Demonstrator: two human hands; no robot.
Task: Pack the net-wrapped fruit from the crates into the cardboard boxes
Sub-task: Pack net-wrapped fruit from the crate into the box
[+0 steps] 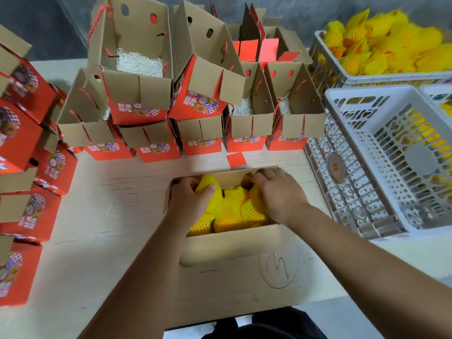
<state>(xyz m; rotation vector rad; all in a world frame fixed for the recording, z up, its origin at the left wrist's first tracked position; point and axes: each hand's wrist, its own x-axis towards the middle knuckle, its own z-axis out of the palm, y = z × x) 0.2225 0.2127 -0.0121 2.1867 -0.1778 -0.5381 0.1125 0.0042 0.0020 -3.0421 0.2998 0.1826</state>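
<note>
An open cardboard box (234, 243) stands at the table's near edge, packed with several fruits in yellow foam net (234, 211). My left hand (188, 199) grips one net-wrapped fruit (208, 185) at the box's far left corner, thumb across it. My right hand (278, 192) reaches into the far right of the box with fingers curled down onto the fruit there; its fingertips are hidden. A white crate (327, 57) heaped with yellow net-wrapped fruit (391, 45) sits at the back right.
An empty white plastic crate (347, 182) stands right of the box. Rows of open red gift boxes (156, 133) with rope handles and shredded paper fill the table's back. Closed red boxes (22, 216) are stacked along the left. A red card scrap (236, 159) lies behind the box.
</note>
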